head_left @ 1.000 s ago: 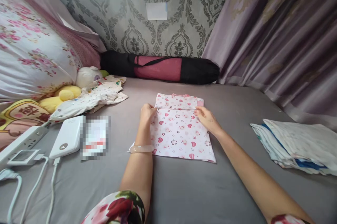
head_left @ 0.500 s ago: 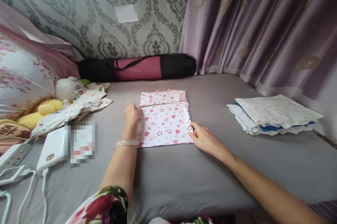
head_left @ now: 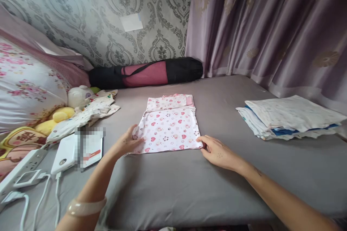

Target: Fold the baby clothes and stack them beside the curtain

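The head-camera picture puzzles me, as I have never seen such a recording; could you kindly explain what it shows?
The camera sits on a person's head and looks forward and down, so the two bare arms reaching in are that person's own. The left hand and right hand touch the near corners of a folded heart-print garment lying flat on a grey bed sheet. Neither hand has lifted it. To the right lies a stack of folded cloths; to the left, a power bank, soft toys and a floral pillow. A rolled mat in a bag lies against the wall.
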The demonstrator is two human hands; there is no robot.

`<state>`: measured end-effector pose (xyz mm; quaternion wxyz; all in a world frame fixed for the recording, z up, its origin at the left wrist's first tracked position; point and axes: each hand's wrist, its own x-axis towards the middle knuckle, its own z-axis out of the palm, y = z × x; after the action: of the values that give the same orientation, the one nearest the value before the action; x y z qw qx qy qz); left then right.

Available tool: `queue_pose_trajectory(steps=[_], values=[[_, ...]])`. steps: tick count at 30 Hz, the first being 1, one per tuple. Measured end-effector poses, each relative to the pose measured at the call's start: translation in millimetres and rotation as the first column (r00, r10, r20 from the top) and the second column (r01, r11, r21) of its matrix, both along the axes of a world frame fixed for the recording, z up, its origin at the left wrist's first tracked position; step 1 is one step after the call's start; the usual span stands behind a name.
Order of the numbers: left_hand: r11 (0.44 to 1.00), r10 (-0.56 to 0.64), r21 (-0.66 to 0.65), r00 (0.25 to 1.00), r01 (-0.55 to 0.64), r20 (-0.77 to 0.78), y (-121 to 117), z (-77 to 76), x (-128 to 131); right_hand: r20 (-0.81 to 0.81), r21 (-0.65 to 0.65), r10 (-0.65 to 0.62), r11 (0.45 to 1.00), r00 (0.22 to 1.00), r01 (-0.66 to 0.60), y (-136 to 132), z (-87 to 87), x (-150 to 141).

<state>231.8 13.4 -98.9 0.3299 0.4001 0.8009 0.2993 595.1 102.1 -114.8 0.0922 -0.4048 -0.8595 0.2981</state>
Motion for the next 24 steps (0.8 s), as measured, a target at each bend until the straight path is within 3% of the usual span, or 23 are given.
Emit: queue_pose_trajectory(steps=[2, 4, 8, 12, 16, 21, 24], values=[[0.995, -0.085, -0.036, 0.974, 0.095, 0.212, -14.4, 7.3, 2.2, 0.006, -0.009, -0.018, 1.000, 1.000, 0.018, 0.4, -0.3, 0.0], [0.990, -0.122, -0.029, 0.939, 0.138, 0.321, -22.3, 12.3, 1.6, 0.010, -0.012, -0.045, 0.999, 0.999, 0.045, 1.4, -1.2, -0.8], [1.000, -0.024, 0.029, 0.888, 0.012, 0.459, -19.8, 12.1, -7.4, -0.009, 0.020, -0.086, 0.996, 0.996, 0.086, 5.3, -1.9, -5.3], [0.970, 0.130, 0.086, 0.779, -0.229, 0.613, -2.5, 10.5, -14.1, -0.074, 0.065, -0.151, 0.986, 0.986, 0.155, 16.5, 3.6, -13.4], [0.927, 0.114, 0.171, 0.686, -0.334, 0.719, 19.9, 15.2, -11.7, -0.175, 0.133, -0.264, 0.948, 0.949, 0.288, 40.4, 11.8, -26.1], [0.905, 0.010, 0.280, 0.674, -0.321, 0.739, 52.5, 14.2, -8.5, -0.227, 0.112, -0.408, 0.891, 0.884, 0.440, 81.7, 12.2, -50.9], [0.893, 0.046, 0.294, 0.720, -0.340, 0.692, 75.9, 6.9, -10.9, -0.184, 0.108, -0.484, 0.855, 0.856, 0.507, 106.1, 6.0, -68.9]])
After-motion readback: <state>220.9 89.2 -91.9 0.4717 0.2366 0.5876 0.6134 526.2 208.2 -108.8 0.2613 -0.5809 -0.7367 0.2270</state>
